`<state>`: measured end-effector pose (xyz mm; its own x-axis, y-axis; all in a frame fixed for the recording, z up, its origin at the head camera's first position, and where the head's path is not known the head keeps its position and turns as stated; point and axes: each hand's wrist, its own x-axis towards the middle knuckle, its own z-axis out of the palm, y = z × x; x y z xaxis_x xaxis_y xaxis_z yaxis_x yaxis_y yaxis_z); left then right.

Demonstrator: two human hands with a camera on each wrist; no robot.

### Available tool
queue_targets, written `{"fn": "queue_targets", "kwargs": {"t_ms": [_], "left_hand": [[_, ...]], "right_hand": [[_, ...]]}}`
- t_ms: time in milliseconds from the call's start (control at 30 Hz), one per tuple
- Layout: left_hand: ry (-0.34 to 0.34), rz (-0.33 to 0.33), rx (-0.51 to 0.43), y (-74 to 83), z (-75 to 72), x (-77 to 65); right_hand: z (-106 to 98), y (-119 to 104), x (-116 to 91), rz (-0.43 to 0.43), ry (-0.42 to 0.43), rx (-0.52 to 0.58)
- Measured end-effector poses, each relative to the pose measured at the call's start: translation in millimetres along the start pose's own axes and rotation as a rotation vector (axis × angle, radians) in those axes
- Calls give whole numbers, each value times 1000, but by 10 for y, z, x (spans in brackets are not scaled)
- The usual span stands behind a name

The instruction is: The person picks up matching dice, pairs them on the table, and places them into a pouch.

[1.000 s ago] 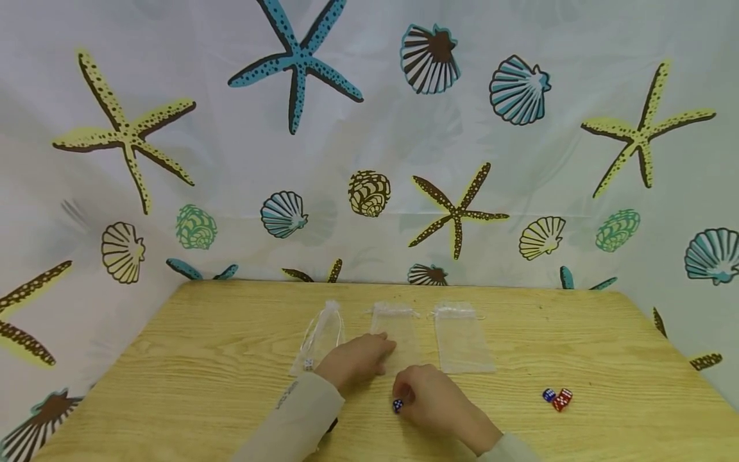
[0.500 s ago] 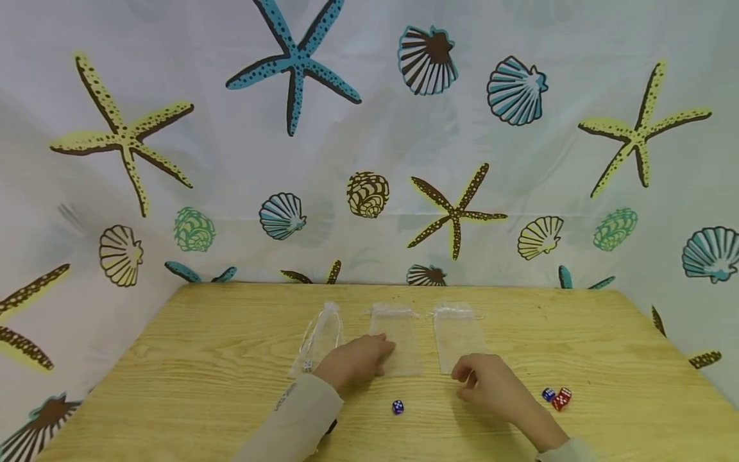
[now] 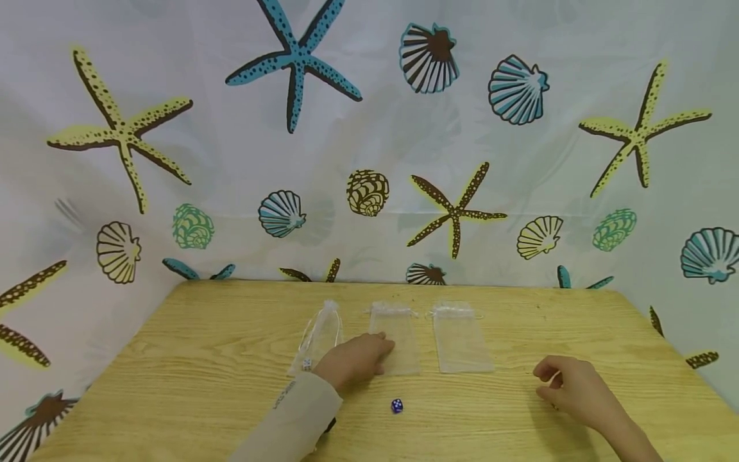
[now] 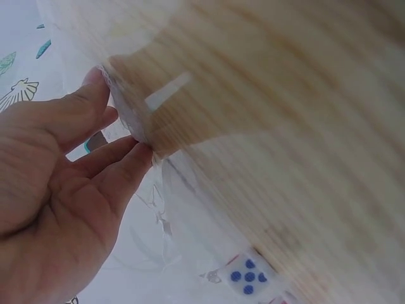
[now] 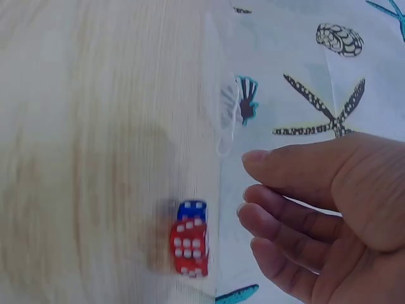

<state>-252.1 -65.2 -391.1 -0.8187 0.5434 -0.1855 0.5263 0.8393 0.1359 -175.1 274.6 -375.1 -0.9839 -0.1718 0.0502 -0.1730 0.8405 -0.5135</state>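
Observation:
My left hand (image 3: 355, 360) rests on the middle sheer white drawstring bag (image 3: 398, 350), thumb and fingertips spread at the fabric in the left wrist view. My right hand (image 3: 571, 388) hovers at the right of the table, fingers loosely curved, with nothing held. It hides the dice beneath it in the head view. The right wrist view shows them: a blue die (image 5: 192, 209) and red dice (image 5: 188, 248) close together beside the fingertips. A separate blue die (image 3: 396, 405) sits in front of the middle bag.
To the left lies another sheer bag (image 3: 320, 330) with a white, blue-dotted die (image 4: 248, 276) at its lower end. A third sheer bag (image 3: 464, 340) lies flat at the right of the middle one. A shell-patterned curtain (image 3: 369, 128) surrounds the wooden table (image 3: 219, 359).
My right hand let go of the blue die in front of the middle bag and moved right, over the other dice. The left hand stayed on the middle bag.

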Motion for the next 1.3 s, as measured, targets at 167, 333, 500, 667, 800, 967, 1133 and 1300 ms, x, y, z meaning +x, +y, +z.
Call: {"fn": "queue_targets", "kwargs": {"t_ms": [167, 333, 500, 667, 800, 967, 1133, 1300], "left_hand": [[2, 11, -4, 6, -11, -9], [-1, 8, -1, 3, -13, -16], [-4, 13, -14, -1, -7, -21], [-9, 8, -18, -4, -3, -18], [-7, 3, -18, -12, -1, -11], [-14, -3, -24, -9, -10, -8], [-22, -2, -24, 4, -25, -13], [-14, 2, -16, 1, -32, -22]], "right_hand": [[-61, 121, -39, 44, 9, -32], [-54, 173, -51, 57, -17, -32], [17, 227, -59, 46, -37, -37], [82, 250, -47, -6, -19, -50], [91, 260, -9, -44, -5, -66], [95, 281, 19, -82, -14, -58], [107, 248, 32, -61, -19, -60], [126, 103, 73, -100, -21, -34]]}}
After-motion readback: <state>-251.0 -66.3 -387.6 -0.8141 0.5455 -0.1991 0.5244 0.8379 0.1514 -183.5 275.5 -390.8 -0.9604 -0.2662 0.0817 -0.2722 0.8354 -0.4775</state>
